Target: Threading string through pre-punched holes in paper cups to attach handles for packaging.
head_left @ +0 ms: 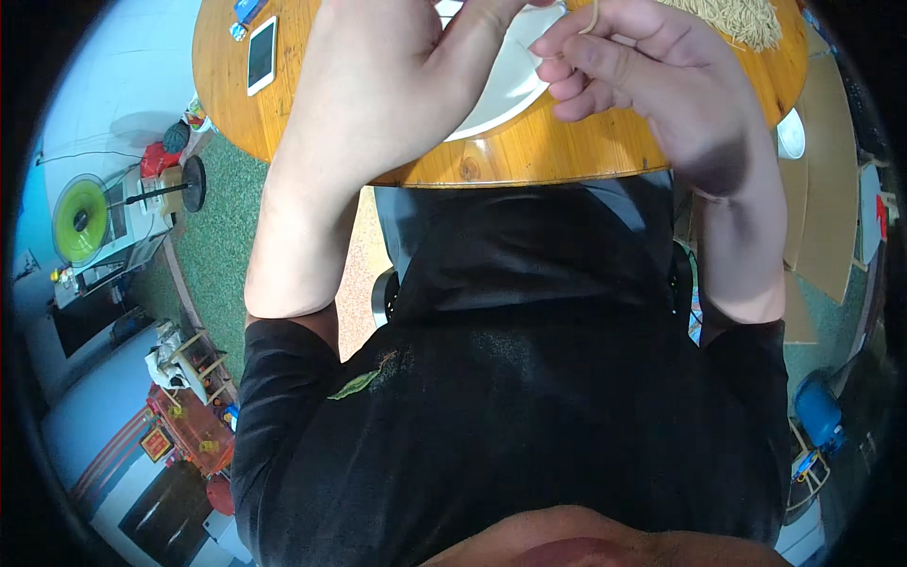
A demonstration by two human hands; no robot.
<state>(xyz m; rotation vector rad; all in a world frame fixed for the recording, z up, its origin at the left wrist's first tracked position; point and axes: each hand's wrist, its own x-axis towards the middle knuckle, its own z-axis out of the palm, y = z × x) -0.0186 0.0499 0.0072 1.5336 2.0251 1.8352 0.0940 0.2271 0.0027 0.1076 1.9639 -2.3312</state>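
My right hand [652, 71] is closed in a pinch, thumb against the fingers, on a thin beige strand [593, 17] that curves up past the thumb. Under both hands lies a round white plate [496, 109], partly covered by them. My left hand [397, 80] reaches over the plate's left side with its thumb stretched toward the right hand. Its fingertips are cut off by the upper edge, so what they hold does not show. A pile of similar beige strands [742, 21] lies beyond my right hand.
On the round wooden table [586, 151], a white phone [262, 57] lies at the left beside a small blue packet [248, 11]. A white cup-like container [792, 134] and cardboard [831, 180] are right of the table. A fan with green blades [80, 219] stands far left.
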